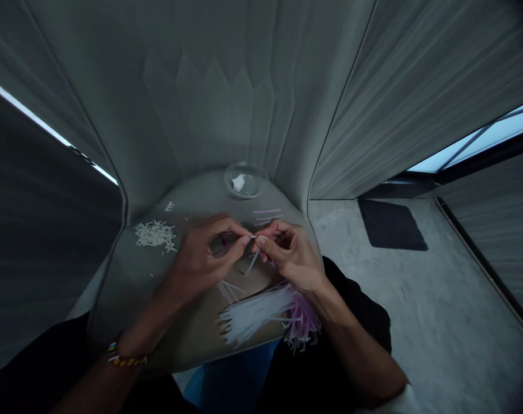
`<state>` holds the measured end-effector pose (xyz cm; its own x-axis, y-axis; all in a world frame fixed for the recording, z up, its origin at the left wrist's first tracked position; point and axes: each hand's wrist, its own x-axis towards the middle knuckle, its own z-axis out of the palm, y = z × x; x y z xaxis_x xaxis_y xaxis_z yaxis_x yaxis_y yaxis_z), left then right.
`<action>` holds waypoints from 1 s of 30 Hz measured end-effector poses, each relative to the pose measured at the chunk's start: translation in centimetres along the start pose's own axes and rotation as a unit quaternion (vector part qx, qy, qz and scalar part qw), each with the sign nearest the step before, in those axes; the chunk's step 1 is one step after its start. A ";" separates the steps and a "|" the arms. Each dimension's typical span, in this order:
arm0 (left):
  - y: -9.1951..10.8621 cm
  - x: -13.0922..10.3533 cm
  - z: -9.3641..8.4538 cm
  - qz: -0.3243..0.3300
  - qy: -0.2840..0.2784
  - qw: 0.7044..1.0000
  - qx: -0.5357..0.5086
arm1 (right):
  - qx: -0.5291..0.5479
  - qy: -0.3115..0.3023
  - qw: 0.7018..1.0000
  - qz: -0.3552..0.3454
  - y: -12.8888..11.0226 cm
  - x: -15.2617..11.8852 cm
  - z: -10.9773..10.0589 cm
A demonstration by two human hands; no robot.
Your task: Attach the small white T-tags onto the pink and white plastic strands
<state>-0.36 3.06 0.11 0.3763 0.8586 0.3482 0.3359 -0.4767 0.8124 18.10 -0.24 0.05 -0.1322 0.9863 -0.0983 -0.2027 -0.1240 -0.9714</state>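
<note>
Over the chair seat, my left hand (205, 247) and my right hand (289, 247) meet fingertip to fingertip, thumbs against index fingers. Both pinch a thin pale strip (253, 236), of which only a short piece shows between them. A longer translucent strip (252, 262) slants down from beneath my right fingers. Below my right hand lies a bundle of white strips (256, 313) with pinkish-purple ones (303, 319) at its right end. Several pinkish strips (267, 215) lie apart just beyond my right hand. To the left of my left hand is a heap of short cream-coloured pieces (155, 234).
A clear round dish (255, 187) holding a white scrap (238, 183) stands at the back of the seat (179, 333), against the grey backrest (209, 115). A small joined piece (170, 206) lies above the heap. A dark mat (390, 224) is on the floor at right.
</note>
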 end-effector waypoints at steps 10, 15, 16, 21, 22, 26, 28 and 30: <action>0.1 0.0 -0.2 -0.014 -0.004 1.000 0.018 | -0.044 0.009 0.999 0.007 -0.2 0.0 0.0; 0.2 0.1 -0.3 -0.013 -0.003 1.000 0.015 | -0.045 0.023 0.999 0.007 -0.3 -0.1 0.3; 0.1 0.0 -0.3 -0.011 -0.002 1.000 0.016 | -0.048 0.025 0.999 0.006 -0.3 -0.1 0.3; 0.0 0.0 -0.1 0.000 0.005 1.000 0.026 | -0.076 0.031 0.996 -0.015 -0.4 -0.2 0.5; 0.0 0.0 0.0 0.003 0.007 1.000 0.028 | -0.081 0.033 0.996 -0.020 -0.4 -0.2 0.6; -0.1 -0.1 0.2 0.010 0.006 0.999 0.038 | -0.094 0.037 0.994 -0.039 -0.3 -0.2 0.6; -0.2 -0.2 0.2 0.012 0.004 0.999 0.048 | -0.107 0.039 0.992 -0.047 -0.2 -0.1 0.5; -0.3 -0.3 0.3 0.019 0.002 0.998 0.064 | -0.129 0.039 0.990 -0.050 -0.1 -0.1 0.4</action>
<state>-0.34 2.87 -0.39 0.3873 0.8404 0.3792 0.4301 -0.5285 0.7320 17.76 -0.38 0.29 -0.0460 0.9989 -0.0054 0.0443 -0.0034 -0.9990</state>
